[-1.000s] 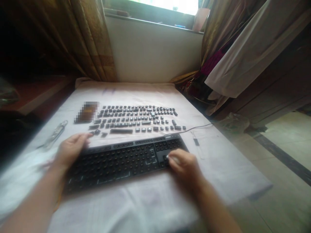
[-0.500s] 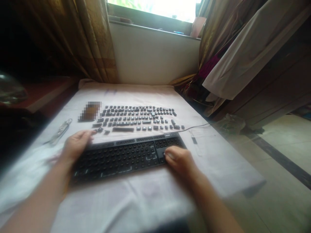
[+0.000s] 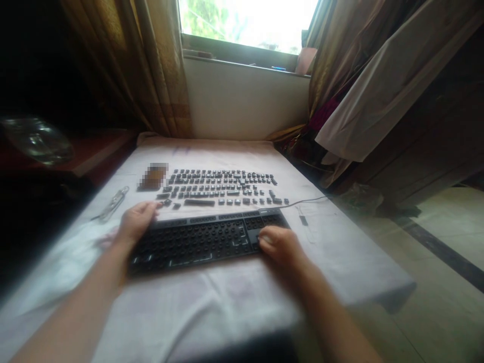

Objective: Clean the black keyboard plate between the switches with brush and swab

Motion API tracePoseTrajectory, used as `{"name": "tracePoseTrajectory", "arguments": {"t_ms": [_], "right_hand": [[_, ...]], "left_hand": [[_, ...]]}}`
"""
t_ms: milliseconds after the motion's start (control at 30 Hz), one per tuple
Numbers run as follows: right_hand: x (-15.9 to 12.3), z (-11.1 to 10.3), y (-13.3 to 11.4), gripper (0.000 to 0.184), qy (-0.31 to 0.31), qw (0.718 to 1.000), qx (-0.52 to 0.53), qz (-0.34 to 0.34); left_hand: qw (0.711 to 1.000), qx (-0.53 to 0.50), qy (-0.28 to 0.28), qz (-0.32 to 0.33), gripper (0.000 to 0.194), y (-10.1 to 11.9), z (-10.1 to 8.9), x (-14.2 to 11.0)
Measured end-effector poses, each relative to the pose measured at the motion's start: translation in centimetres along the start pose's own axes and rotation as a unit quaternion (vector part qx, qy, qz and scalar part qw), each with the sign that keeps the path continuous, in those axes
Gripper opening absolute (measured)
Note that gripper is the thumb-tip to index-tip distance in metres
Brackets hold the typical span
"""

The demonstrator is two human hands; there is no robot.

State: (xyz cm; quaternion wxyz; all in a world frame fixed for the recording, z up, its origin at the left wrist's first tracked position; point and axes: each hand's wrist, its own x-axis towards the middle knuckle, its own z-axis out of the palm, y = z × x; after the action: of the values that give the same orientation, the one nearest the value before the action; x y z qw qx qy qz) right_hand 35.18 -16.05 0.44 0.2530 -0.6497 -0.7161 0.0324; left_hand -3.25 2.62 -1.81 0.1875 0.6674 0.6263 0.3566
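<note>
A black keyboard (image 3: 196, 242) with its keycaps off lies on the cloth-covered table, slightly slanted. My right hand (image 3: 278, 244) is closed around its near right part, thumb on top and the other fingers out of sight. At the upper left corner of the keyboard, my left hand (image 3: 138, 222) has its fingers pinched together on a small dark keycap (image 3: 160, 204). Loose black keycaps (image 3: 223, 182) are laid out in rows beyond the keyboard. A long spacebar keycap (image 3: 199, 202) is in the nearest row.
A pixelated brown object (image 3: 153, 177) lies left of the keycaps, with a clear slender item (image 3: 114, 202) nearer. A cable (image 3: 302, 200) runs off the right edge; a small dark tag (image 3: 303, 220) lies below it. Curtains (image 3: 159, 75) and a window (image 3: 245, 25) stand behind.
The view has shifted, so the table and keyboard appear farther right and slightly smaller. My left hand stays at the keycap, and my right hand keeps its hold on the keyboard.
</note>
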Motion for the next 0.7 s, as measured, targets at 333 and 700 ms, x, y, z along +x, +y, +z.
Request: {"name": "tracePoseTrajectory", "arguments": {"t_ms": [333,700], "right_hand": [[-1.2,0.5,1.8,0.023,0.145,0.983,0.076,0.082],[-3.4,0.2,1.2,0.016,0.151,0.983,0.088,0.054]], "left_hand": [[0.998,0.061,-0.019,0.017,0.045,1.3,-1.1,-0.9],[0.987,0.133,0.030,0.083,0.045,0.6,-3.4,-6.2]]}}
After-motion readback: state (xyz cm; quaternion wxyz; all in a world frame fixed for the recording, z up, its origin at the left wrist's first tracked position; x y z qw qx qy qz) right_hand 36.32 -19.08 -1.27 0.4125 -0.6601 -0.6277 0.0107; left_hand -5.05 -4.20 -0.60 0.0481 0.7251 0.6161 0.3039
